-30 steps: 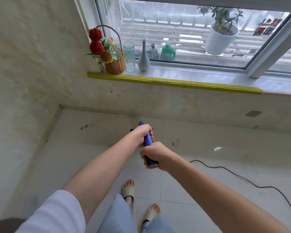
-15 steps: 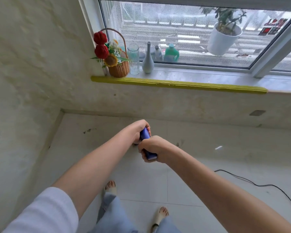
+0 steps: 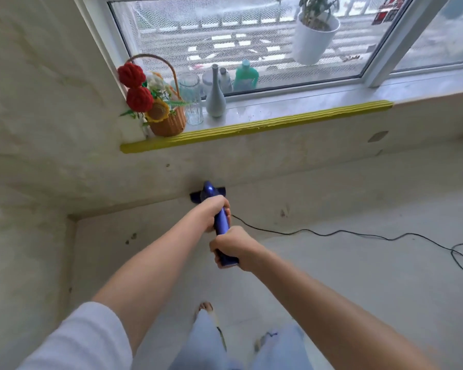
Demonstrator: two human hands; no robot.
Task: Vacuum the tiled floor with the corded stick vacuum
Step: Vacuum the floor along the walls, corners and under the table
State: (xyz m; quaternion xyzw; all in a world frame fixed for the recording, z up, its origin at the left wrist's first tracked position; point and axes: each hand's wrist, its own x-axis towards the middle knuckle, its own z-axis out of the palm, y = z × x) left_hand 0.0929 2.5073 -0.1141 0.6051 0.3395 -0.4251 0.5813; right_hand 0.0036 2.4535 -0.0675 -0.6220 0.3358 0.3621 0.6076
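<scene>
We held the blue stick vacuum (image 3: 222,222) with both hands, its glossy plastic handle running away from us toward the far wall. Our left hand (image 3: 216,209) was wrapped around the handle farther up, fingers curled tight on it. Our right hand (image 3: 231,248) clamped the near end of the handle, thumb and fingers closed around it. The vacuum's dark floor head (image 3: 197,196) sat on the pale tiled floor (image 3: 358,276) right at the foot of the far wall, below the window ledge. A thin black power cord (image 3: 358,234) trailed from beside the handle across the tiles to the right, ending in a loose loop near the right edge.

Below our arms we saw our light blue trouser legs (image 3: 206,340) and the toes of one foot (image 3: 205,307) on the floor.

On the far grey stone windowsill (image 3: 292,108), edged with a yellow ribbed strip (image 3: 251,126), stood a woven orange basket (image 3: 169,124) of red and yellow knitted flowers at the left. Just to its right stood a clear ribbed glass jar (image 3: 191,98), then a slim pale grey vase (image 3: 215,97). Beyond the window pane we saw a green plastic bottle (image 3: 246,76) and a white plant pot (image 3: 314,38).
</scene>
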